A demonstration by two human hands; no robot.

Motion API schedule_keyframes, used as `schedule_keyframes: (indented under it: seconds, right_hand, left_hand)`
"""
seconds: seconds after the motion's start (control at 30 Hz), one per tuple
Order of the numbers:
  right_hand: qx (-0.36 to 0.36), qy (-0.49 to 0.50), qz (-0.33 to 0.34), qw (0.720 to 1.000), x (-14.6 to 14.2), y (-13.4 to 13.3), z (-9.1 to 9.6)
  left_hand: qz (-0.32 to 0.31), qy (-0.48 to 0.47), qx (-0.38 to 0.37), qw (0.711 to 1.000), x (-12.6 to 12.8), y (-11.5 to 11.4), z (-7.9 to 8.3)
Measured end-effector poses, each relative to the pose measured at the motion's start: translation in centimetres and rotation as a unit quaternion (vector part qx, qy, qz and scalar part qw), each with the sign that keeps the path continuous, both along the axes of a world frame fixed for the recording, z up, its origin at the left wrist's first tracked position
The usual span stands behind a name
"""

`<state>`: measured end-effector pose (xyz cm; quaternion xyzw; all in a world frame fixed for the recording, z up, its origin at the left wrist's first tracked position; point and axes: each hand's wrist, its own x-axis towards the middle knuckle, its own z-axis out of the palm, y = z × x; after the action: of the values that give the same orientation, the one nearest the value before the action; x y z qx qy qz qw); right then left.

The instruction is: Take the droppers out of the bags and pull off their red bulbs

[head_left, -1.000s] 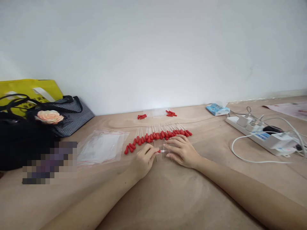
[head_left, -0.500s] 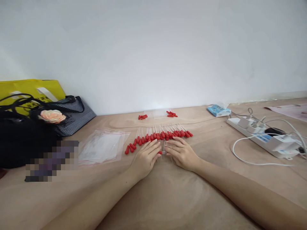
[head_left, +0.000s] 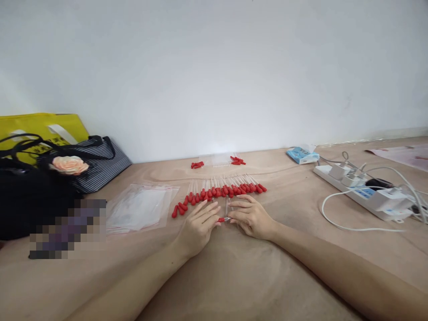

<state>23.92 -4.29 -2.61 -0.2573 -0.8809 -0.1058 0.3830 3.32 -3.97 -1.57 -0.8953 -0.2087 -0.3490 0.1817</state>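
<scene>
A row of several clear droppers with red rubber bulbs lies across the wooden table. Just in front of it, my left hand and my right hand rest on the table, fingertips meeting. Between them they pinch one dropper: the left fingers hold its red bulb, the right fingers its clear glass tube. Two small heaps of loose red bulbs and more glass tubes lie farther back near the wall.
Clear zip bags lie left of the droppers. Black, striped and yellow bags stand at the far left. A white power strip with plugs and cables sits right, a blue tissue pack behind it.
Both hands have drawn slightly toward me and closed together on one dropper, which now lies sideways between their fingertips. The row of droppers has not moved.
</scene>
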Motion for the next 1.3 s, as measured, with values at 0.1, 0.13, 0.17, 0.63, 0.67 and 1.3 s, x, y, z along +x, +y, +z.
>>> schedule_keyframes:
  seconds: [0.1, 0.13, 0.17, 0.63, 0.67, 1.3]
  right_hand:
    - [0.018, 0.002, 0.001, 1.000, 0.0, -0.1, 0.0]
    - [0.023, 0.002, 0.001, 1.000, 0.0, -0.1, 0.0]
    - [0.028, 0.003, -0.001, 1.000, 0.0, -0.1, 0.0]
    - [-0.015, 0.021, -0.031, 0.999, 1.1, -0.4, 0.0]
    - [-0.032, 0.028, -0.051, 0.998, 1.4, -0.2, 0.0]
    - [-0.191, 0.071, -0.186, 0.961, 1.4, 0.6, -1.2]
  left_hand:
    - [-0.002, -0.001, 0.000, 1.000, -0.1, -0.1, 0.1]
    - [-0.004, -0.003, -0.002, 1.000, -0.1, -0.1, 0.1]
    - [-0.006, -0.005, -0.004, 1.000, -0.1, 0.0, 0.1]
    - [0.014, -0.050, -0.022, 0.998, -0.8, 0.0, 0.2]
    - [0.024, -0.066, -0.031, 0.997, -0.9, -0.1, 0.3]
    - [0.399, -0.162, -0.399, 0.810, -8.7, 5.8, 3.6]
